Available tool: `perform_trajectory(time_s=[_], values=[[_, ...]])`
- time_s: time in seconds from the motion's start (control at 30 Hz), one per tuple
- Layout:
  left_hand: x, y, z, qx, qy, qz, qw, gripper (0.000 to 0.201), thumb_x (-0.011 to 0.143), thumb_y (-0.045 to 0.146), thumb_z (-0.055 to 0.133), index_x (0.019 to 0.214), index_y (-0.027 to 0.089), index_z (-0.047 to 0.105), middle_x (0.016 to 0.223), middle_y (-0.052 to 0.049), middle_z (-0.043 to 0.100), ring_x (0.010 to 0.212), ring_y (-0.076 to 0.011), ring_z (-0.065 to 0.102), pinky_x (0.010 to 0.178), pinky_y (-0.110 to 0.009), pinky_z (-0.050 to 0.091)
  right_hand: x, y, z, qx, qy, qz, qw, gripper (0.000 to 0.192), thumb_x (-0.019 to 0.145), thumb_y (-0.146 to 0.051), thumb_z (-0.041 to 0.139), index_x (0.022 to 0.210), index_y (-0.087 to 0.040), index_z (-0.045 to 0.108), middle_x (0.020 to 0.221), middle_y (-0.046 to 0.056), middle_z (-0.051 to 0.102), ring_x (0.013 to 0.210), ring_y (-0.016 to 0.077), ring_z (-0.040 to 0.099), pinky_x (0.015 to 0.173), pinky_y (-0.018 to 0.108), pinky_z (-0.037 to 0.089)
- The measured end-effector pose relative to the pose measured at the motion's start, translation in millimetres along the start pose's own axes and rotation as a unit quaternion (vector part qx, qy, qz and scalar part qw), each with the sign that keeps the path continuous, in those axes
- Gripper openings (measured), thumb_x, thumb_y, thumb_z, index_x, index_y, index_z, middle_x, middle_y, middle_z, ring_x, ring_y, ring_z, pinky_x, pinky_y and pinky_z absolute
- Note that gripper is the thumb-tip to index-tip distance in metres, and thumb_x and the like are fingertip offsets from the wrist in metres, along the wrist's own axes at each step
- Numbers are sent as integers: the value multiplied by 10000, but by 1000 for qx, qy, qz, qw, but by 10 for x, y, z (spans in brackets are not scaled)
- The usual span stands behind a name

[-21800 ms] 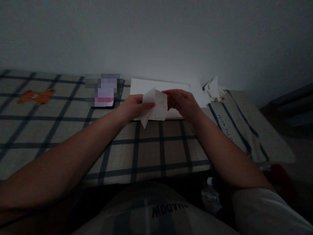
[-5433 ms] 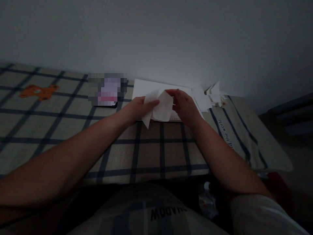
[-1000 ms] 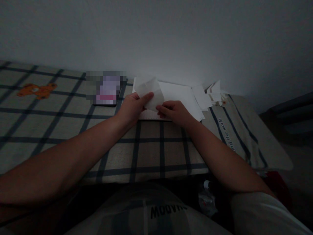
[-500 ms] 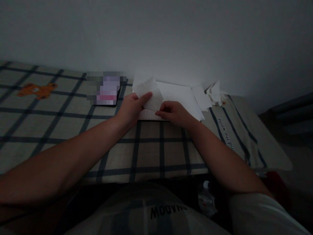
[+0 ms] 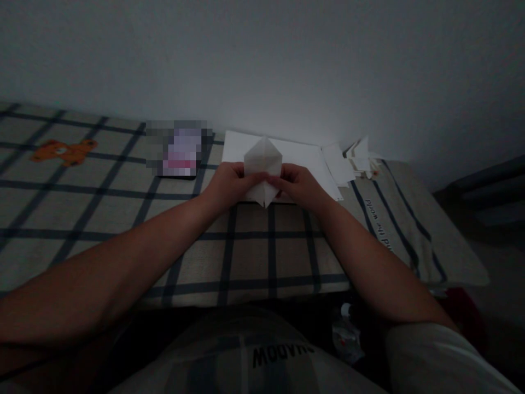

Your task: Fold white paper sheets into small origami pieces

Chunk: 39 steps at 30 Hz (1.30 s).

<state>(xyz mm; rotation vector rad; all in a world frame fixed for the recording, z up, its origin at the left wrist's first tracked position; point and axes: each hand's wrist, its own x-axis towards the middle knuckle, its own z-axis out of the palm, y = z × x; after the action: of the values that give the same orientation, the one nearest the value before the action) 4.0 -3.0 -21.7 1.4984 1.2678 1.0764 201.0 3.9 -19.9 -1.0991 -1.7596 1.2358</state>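
Note:
A folded piece of white paper (image 5: 263, 155), six-sided in outline with a crease down its middle, is held up between both hands. My left hand (image 5: 229, 183) grips its left side, the thumb lying across the front. On the other side my right hand (image 5: 298, 185) pinches it, and the two thumb tips meet near the centre crease. The fingers behind the paper are partly hidden. Beneath the hands lies a stack of white sheets (image 5: 303, 156) on the checked cloth.
A phone (image 5: 180, 153), blurred out, lies to the left on the checked tablecloth (image 5: 197, 257). Paper scraps and folded pieces (image 5: 361, 158) sit at the right by the wall (image 5: 262, 65). An orange bear figure (image 5: 63, 152) shows far left. Below the table edge stands a plastic bottle (image 5: 346, 334).
The folded paper has turned upright and shifted right, facing me with its crease vertical. My right hand has moved from its lower corner to its right side; both thumbs now press the middle.

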Motion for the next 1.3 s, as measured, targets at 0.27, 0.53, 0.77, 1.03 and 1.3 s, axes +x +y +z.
perform_trajectory(time_s=[0.27, 0.53, 0.77, 1.03, 1.3], values=[[33, -4, -21, -14, 5, -10, 1000, 362, 695, 507, 794, 742, 153, 737, 700, -44, 698, 632, -171, 608, 529, -252, 445, -6, 48, 47, 36, 3, 34, 999, 484, 782, -685, 689, 751, -217, 571, 705, -14, 570, 665, 133, 542, 611, 274, 491], [56, -47, 0, -30, 6, -27, 999, 377, 703, 533, 787, 694, 165, 704, 675, -47, 679, 580, -157, 583, 488, -249, 408, -17, -10, 61, 36, -3, 24, 999, 490, 774, -662, 707, 664, -215, 541, 643, -25, 530, 625, 123, 511, 606, 274, 475], [50, -32, -12, -50, -8, -34, 998, 319, 680, 479, 801, 755, 176, 739, 707, -50, 696, 581, -156, 586, 497, -248, 410, -6, 33, 56, 21, 13, 17, 1000, 449, 858, -642, 636, 757, -205, 625, 653, -12, 564, 614, 128, 525, 584, 272, 461], [64, -49, -5, -27, -12, -31, 999, 330, 712, 509, 762, 703, 185, 700, 650, -23, 654, 549, -137, 541, 473, -239, 373, 2, 55, 30, 11, 6, 13, 1000, 469, 835, -657, 659, 740, -201, 602, 650, -22, 558, 603, 111, 516, 582, 259, 450], [43, -15, -13, 36, -15, 20, 999, 368, 733, 513, 739, 675, 159, 661, 591, 11, 547, 541, -106, 458, 466, -221, 304, 3, 33, 42, 76, -25, 41, 996, 421, 733, -572, 798, 817, -205, 609, 746, -22, 613, 702, 121, 587, 656, 269, 525]])
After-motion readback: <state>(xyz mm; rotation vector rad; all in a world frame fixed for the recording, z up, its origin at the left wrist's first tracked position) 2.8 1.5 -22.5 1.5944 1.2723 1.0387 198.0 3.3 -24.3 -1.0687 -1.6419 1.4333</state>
